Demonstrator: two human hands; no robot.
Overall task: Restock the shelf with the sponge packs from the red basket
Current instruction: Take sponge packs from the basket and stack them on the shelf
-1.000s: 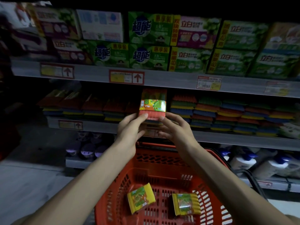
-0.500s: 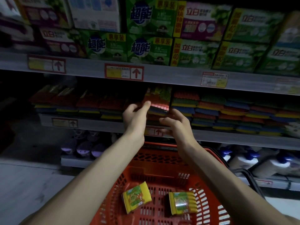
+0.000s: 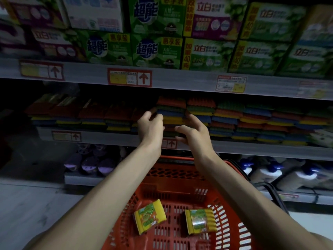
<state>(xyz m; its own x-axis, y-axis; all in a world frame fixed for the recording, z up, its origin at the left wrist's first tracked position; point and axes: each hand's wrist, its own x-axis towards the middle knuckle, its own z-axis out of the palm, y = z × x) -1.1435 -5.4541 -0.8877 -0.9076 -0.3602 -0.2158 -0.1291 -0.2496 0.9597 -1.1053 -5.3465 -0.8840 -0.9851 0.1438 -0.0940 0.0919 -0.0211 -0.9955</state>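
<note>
Head view, looking down past two bare forearms at a store shelving bay. Left hand [image 3: 150,124] up at the grey metal middle shelf [image 3: 108,137], knuckles toward the camera, fingertips curled against the left side of a tall stack of ridged sponges [image 3: 171,112] in red, green, blue and yellow layers. Too blurred and dim to tell whether gripping the stack or only touching it. Right hand [image 3: 195,135] just beside, in front of the stack's lower right part, fingers loosely spread and pointing left, holding nothing. Narrow gap between the two hands.

Below the arms, a red slotted plastic basket [image 3: 180,175] with a black handle [image 3: 275,195] at its right. On the basket floor, two packs not yet shelved: left yellow sponge pack [image 3: 149,216] with a green-and-orange label, lying tilted, and right yellow sponge pack [image 3: 199,221] with a shiny green label, near it but not touching.

Along the middle shelf, more sponge stacks [image 3: 252,121] in the same colours on both sides. Above, an upper shelf [image 3: 180,82] carrying green and purple cardboard boxes [image 3: 156,51] with Chinese lettering, its front edge bearing red-framed price tags [image 3: 129,78] with arrows. Underneath, a bottom shelf [image 3: 81,179] with purple-lidded round containers [image 3: 90,166] at left and white bottles with blue caps [image 3: 261,173] at right. Pale floor [image 3: 27,213] at lower left.
</note>
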